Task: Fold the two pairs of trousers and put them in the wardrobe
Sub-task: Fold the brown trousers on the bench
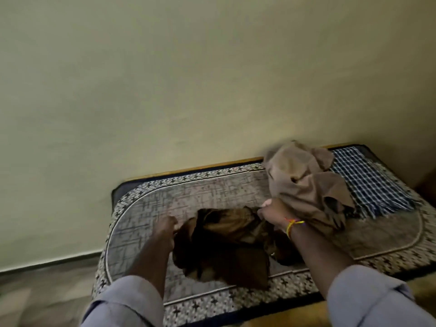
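Note:
Dark brown trousers (226, 246) hang bunched between my two hands above a patterned mattress (151, 208). My left hand (166, 228) is closed on their left edge. My right hand (273, 212), with a coloured thread band at the wrist, grips their right edge. A second pair, light tan trousers (304, 180), lies crumpled on the mattress just behind and to the right of my right hand. The wardrobe is out of view.
A blue-and-white checked cloth (368, 185) lies at the mattress's far right end, partly under the tan trousers. A pale wall (188, 79) runs right behind the mattress. Grey floor (42, 286) shows at the lower left.

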